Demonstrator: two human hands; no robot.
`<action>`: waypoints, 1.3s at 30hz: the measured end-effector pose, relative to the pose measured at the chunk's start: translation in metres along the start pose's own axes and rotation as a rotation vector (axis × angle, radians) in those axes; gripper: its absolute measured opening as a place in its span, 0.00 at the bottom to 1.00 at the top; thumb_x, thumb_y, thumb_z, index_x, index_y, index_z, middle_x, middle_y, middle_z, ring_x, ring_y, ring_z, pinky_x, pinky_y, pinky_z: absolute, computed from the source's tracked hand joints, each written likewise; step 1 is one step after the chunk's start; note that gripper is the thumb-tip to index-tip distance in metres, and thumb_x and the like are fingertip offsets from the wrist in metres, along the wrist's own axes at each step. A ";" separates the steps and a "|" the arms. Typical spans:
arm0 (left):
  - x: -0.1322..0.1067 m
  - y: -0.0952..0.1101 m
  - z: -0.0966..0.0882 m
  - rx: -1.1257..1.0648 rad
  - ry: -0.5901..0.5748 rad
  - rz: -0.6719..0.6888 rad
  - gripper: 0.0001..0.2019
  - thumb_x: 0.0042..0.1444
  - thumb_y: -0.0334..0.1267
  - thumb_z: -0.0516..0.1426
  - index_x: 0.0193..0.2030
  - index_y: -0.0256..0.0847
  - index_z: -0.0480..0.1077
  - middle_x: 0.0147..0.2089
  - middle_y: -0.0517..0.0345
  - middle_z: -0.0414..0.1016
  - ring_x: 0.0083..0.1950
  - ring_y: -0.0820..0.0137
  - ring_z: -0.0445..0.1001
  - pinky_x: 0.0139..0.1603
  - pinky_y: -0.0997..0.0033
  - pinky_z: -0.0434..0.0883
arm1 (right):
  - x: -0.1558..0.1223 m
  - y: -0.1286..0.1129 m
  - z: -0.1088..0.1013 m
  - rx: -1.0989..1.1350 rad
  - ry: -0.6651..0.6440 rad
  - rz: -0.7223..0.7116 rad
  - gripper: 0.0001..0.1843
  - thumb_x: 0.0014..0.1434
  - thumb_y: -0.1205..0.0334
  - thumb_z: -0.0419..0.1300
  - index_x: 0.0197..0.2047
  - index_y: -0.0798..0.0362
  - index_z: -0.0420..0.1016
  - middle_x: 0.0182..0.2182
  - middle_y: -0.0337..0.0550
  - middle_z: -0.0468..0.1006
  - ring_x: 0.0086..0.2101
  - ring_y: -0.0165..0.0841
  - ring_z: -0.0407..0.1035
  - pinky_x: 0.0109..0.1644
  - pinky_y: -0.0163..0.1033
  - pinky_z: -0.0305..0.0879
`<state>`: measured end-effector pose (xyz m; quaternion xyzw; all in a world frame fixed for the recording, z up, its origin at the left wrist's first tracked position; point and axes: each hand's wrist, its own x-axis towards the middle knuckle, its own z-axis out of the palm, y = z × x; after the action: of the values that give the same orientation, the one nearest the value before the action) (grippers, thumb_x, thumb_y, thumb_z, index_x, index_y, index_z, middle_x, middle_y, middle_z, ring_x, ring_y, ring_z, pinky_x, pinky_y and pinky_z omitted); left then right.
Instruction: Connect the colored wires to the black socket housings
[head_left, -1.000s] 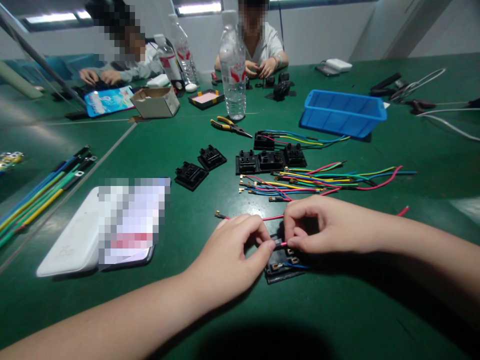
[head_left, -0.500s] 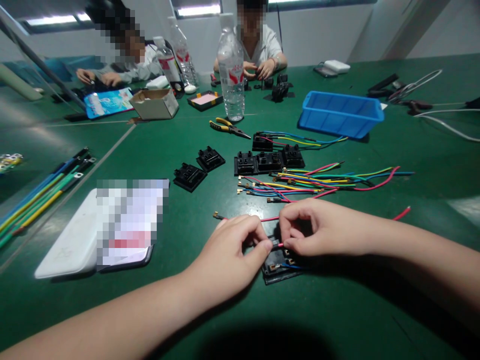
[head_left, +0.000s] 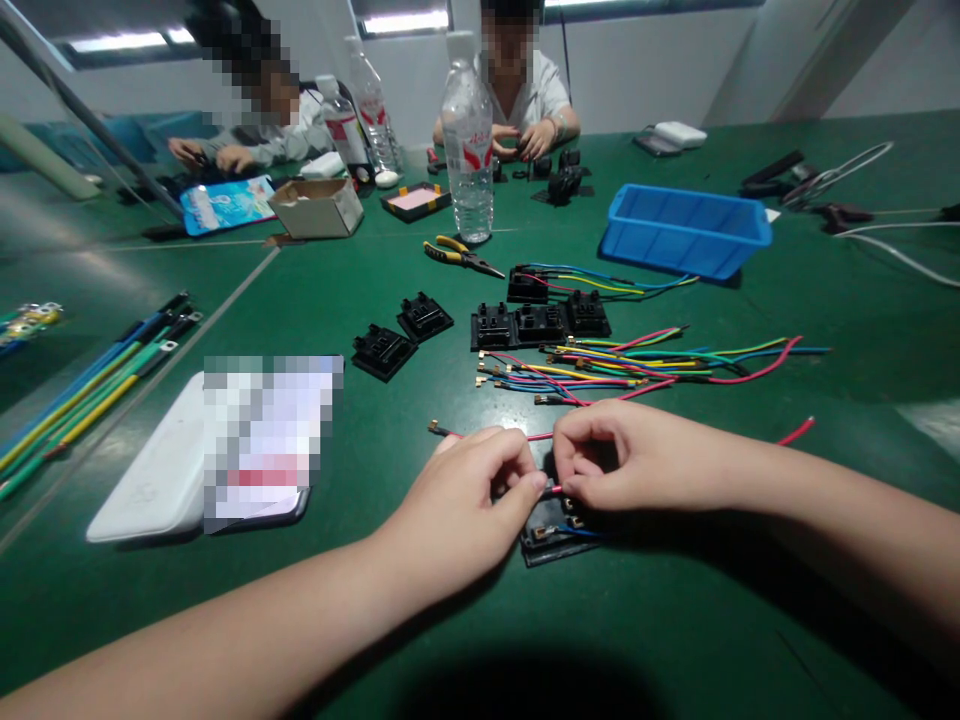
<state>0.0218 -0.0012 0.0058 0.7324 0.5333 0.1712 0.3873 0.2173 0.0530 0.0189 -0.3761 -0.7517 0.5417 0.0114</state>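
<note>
My left hand [head_left: 472, 495] is closed, with thumb and forefinger pinching the dark sleeved end of a short red wire [head_left: 556, 489]. Just to its right, my right hand [head_left: 645, 455] grips the same wire between thumb and fingers. Both hands are over a black plastic socket housing [head_left: 551, 553], partly hidden beneath them. A blue wire [head_left: 571, 531] with a brass terminal lies in the housing's near side. Behind my fingers runs another red wire with a brass terminal [head_left: 433, 427] at its left end.
Beyond my hands lie many coloured wires [head_left: 637, 378] and several black housings [head_left: 538, 325]. Pliers [head_left: 463, 257], a water bottle [head_left: 469, 150] and a blue bin [head_left: 686, 235] stand farther back. Phones [head_left: 150, 470] and thick cables [head_left: 82, 400] are at left. Two people sit opposite.
The view has shifted slightly, so the things at left appear a little farther right. Both hands keep nearly the same hold on the red wire over the housing.
</note>
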 end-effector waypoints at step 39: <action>0.000 -0.007 0.003 0.098 0.073 0.061 0.13 0.64 0.42 0.53 0.29 0.41 0.66 0.32 0.63 0.72 0.36 0.70 0.68 0.38 0.68 0.57 | 0.000 -0.003 0.003 -0.083 0.004 0.049 0.10 0.55 0.56 0.59 0.26 0.53 0.69 0.19 0.31 0.59 0.23 0.26 0.53 0.28 0.35 0.50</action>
<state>0.0194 -0.0016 -0.0013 0.7596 0.5323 0.1831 0.3258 0.2145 0.0504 0.0199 -0.3956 -0.7639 0.5096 -0.0162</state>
